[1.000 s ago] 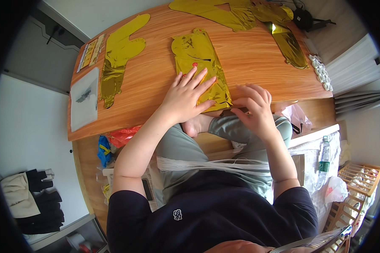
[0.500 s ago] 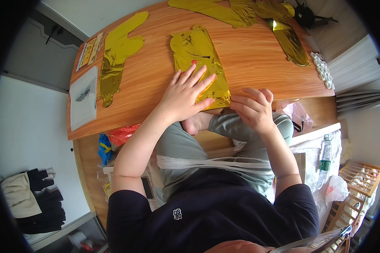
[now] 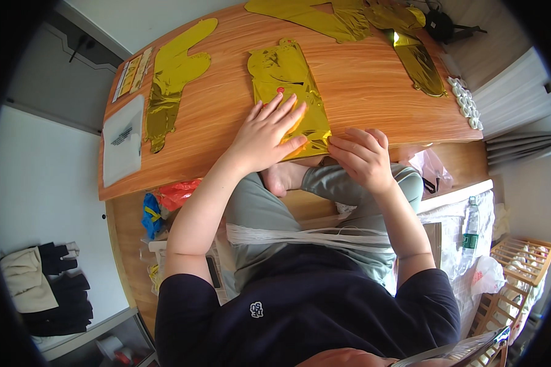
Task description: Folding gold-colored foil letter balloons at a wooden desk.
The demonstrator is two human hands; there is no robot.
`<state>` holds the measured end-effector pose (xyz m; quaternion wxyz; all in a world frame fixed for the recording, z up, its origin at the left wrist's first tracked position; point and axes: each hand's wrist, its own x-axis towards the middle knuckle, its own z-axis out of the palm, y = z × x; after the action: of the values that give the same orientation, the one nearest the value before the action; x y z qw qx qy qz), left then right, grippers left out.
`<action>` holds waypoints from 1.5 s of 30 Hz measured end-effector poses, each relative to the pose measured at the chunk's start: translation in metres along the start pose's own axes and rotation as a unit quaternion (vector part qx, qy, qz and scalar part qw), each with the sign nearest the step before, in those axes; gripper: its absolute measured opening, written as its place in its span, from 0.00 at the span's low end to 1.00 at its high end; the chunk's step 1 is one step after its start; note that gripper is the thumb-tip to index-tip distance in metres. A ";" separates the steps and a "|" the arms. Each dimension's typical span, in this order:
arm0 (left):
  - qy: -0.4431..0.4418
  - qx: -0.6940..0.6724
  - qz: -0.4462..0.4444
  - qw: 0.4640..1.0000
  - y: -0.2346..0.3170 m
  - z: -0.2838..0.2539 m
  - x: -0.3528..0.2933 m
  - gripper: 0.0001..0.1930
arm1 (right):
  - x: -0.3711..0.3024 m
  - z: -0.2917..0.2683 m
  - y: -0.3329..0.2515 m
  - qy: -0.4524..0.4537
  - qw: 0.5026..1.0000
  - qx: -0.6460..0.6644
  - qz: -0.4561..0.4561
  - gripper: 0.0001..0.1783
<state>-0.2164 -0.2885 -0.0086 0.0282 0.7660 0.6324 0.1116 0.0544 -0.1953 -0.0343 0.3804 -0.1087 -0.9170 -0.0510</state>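
A gold foil balloon [image 3: 294, 67], flat and folded into a long shape, lies on the wooden table with its near end at the front edge. Small red marks show on it beside my fingers. My left hand [image 3: 268, 131] rests on its near half, palm down and fingers spread. At the near right corner of the foil, my right hand [image 3: 364, 156] has thumb and fingertips pinched together on the edge. The exact spot under those fingertips is hidden.
More flat gold foil balloons lie at the left [image 3: 171, 73], far side [image 3: 312, 15] and right [image 3: 417, 64] of the table [image 3: 220, 116]. A clear plastic bag [image 3: 122, 144] sits near the left edge, white bundled cords [image 3: 465, 104] at the right. White strings [image 3: 306, 237] cross my lap.
My right hand has shifted very slightly left along with the foil corner. The left hand stays spread on the balloon, also slightly shifted.
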 end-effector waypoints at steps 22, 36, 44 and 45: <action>0.054 0.038 -0.008 0.998 0.010 -0.016 -0.054 0.51 | 0.033 -0.020 -0.009 -0.131 0.983 0.049 0.119 0.44; 0.040 -0.033 0.010 0.999 0.008 -0.014 -0.057 0.39 | 0.046 -0.012 -0.013 -0.218 0.964 0.092 0.124 0.44; 0.102 0.000 0.036 0.994 0.011 -0.008 -0.066 0.33 | 0.039 -0.012 -0.014 -0.198 0.968 0.111 0.103 0.40; 0.110 -0.009 0.033 0.993 0.012 -0.008 -0.066 0.33 | 0.040 -0.012 -0.016 -0.180 0.972 0.108 0.109 0.38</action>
<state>-0.2180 -0.3559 -0.0079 -0.0387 0.7690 0.6053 0.2019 0.0314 -0.2067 0.0019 0.2217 -0.1732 -0.9532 0.1107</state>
